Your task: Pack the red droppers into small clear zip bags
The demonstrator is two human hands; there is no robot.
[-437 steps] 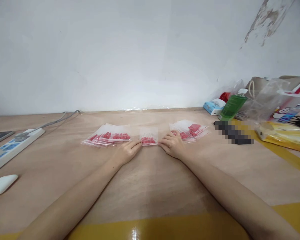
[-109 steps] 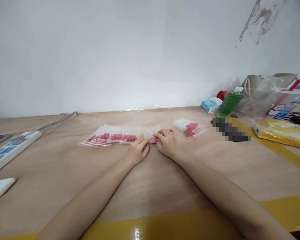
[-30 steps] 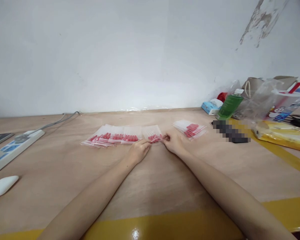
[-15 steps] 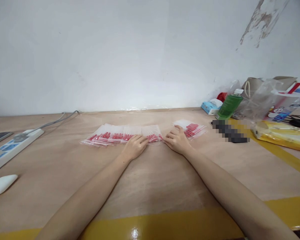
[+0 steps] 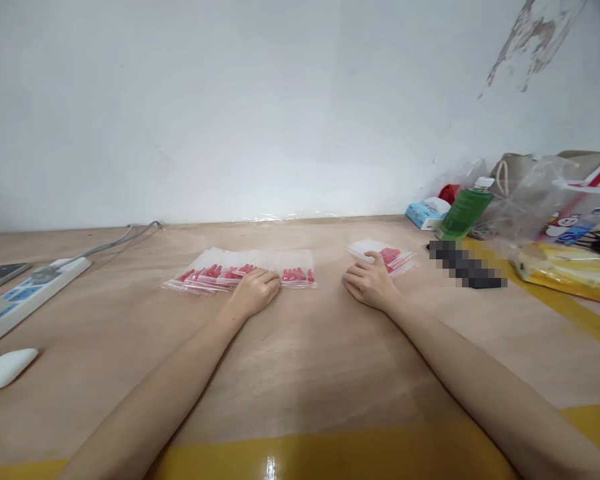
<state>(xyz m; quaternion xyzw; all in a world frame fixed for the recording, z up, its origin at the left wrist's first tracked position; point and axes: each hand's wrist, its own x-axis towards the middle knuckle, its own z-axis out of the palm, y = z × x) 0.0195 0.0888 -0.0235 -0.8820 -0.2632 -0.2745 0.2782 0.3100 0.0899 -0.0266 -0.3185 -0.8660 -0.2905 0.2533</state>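
A row of overlapping clear zip bags (image 5: 205,272) with small red pieces inside lies on the table, fanned from left to right. My left hand (image 5: 258,291) rests on the front of that row, fingers bent and pressed together over the bags. The rightmost bag (image 5: 299,265) sticks out beyond its fingertips, its red pieces lined up along the lower edge. My right hand (image 5: 370,281) is at the front left of a smaller pile of similar bags (image 5: 403,259). Its fingers are curled towards the table, and what is under them is hidden.
On the left lie a white power strip (image 5: 40,293) with a grey cable and a white plug-like object (image 5: 7,370). At right stand a green bottle (image 5: 465,210), a blue tissue pack (image 5: 424,215), a blurred dark object (image 5: 485,277) and a yellow packet (image 5: 570,270).
My right hand has moved right, away from the row's right end to the smaller pile. My left hand has slid slightly left, and the rightmost bag now shows more fully.
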